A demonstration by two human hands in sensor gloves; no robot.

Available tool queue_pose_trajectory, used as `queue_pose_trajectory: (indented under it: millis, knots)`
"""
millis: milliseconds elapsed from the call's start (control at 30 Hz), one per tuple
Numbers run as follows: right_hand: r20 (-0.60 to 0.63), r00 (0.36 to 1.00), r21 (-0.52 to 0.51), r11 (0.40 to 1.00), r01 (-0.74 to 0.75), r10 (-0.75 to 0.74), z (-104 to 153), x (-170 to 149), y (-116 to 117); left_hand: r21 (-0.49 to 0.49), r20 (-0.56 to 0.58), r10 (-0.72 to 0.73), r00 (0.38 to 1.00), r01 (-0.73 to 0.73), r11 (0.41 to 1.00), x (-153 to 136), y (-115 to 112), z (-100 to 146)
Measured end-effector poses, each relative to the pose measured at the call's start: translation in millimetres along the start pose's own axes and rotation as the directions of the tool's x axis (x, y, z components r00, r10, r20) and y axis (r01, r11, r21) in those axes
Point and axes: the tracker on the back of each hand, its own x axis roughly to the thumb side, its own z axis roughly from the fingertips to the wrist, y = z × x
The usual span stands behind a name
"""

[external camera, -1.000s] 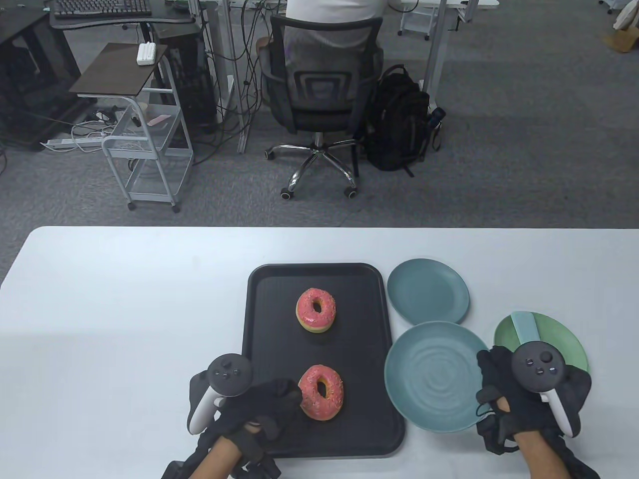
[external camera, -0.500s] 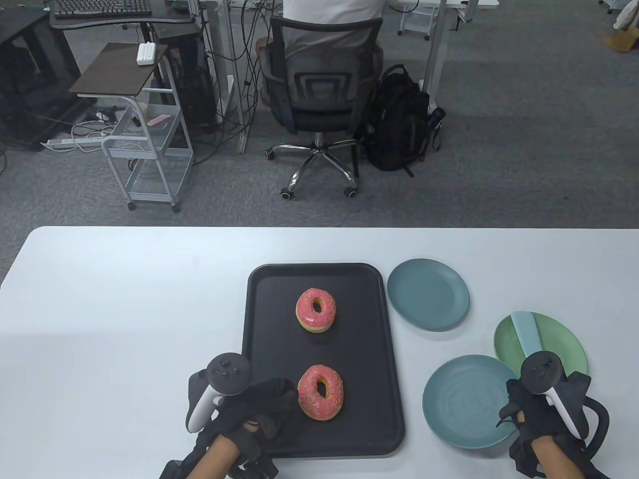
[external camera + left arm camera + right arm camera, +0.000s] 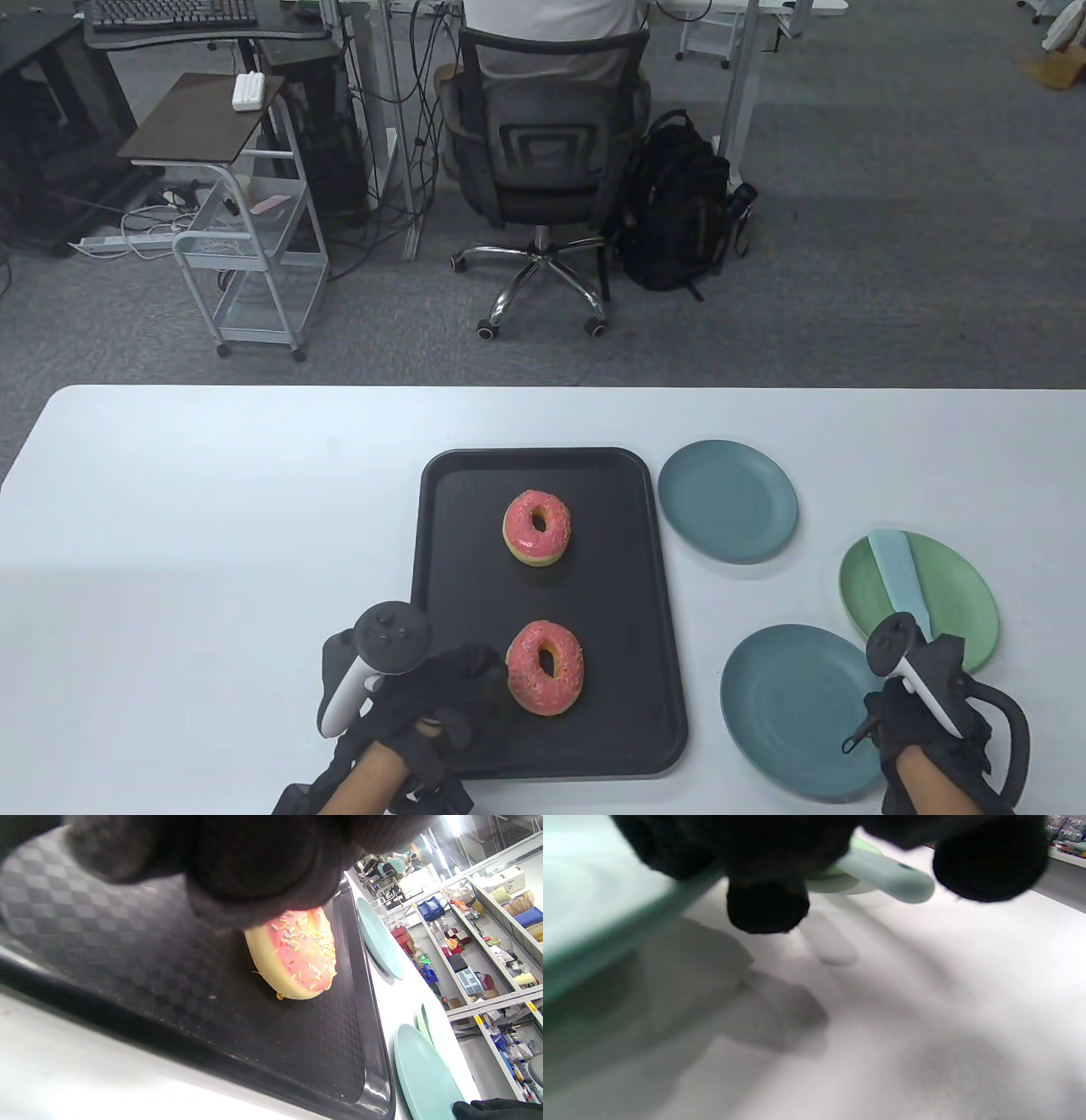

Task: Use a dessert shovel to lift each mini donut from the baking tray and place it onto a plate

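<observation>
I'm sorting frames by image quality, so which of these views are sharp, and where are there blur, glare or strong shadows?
Table view: sharp and evenly lit, the baking tray clear. Left wrist view: near donut in focus, the left hand a dark blur up close, the background shelves overexposed. Right wrist view: blurred throughout, soft finger shadows on the white table.

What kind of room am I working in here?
Likely an office or lab: a mesh office chair with a seated person, a keyboard on a desk, and stocked storage shelves in the left wrist view.
</observation>
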Motion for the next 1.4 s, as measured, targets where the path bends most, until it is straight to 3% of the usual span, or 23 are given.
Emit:
queue_pose_trajectory:
  millis: [633,733,867,933,1033,1133,1400]
  knots:
    - [-0.045,0.991,0.002,0.992,-0.13,0.13,-6,3,11,0.001,-0.001,-0.007,1.0,0.007,1.0,0,0,0]
    - [-0.029,0.999,0.014,0.999,-0.04,0.041,-3,-4,2,0.013,0.0,-0.041,0.999,0.041,0.999,0,1,2]
    - [-0.015,1.0,-0.068,0.998,0.011,-0.012,9,-9,-18,0.041,0.0,-0.05,0.999,0.05,0.998,1,6,4]
    - [0.018,1.0,-0.103,0.994,0.021,-0.019,15,-6,-22,0.11,0.013,-0.045,0.999,0.043,0.993,0,13,8]
    - [0.072,0.997,-0.135,0.99,0.033,-0.024,22,2,-27,0.301,0.002,-0.095,0.995,0.09,0.949,-1,28,17]
    - [0.108,0.993,-0.166,0.984,0.059,-0.041,25,7,-32,0.389,-0.063,-0.173,0.983,0.184,0.903,-7,39,21]
    - [0.095,0.99,-0.225,0.967,0.12,-0.101,5,-1,-48,0.39,-0.25,-0.245,0.937,0.329,0.86,-34,53,12]
